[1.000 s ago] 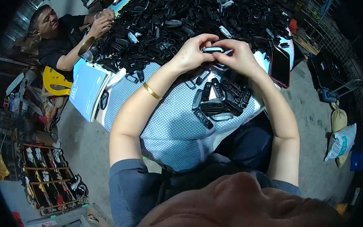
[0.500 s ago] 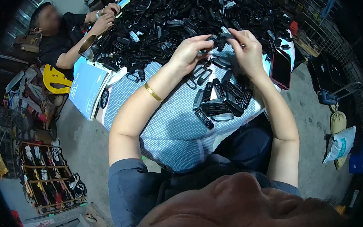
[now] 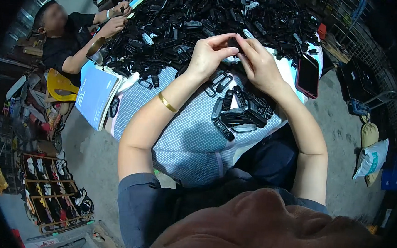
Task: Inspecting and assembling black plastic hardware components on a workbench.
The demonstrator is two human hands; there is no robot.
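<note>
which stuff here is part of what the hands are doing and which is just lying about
Seemingly in use:
dark piece between left hand and right hand
small cluster of black pieces
large black heap

Seemingly just lying about:
phone
blue book
white bag

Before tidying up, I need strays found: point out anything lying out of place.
One oblong black plastic piece lies beside the blue-covered paper book. It looks stray because it sits apart from the large heap of black plastic pieces.
</note>
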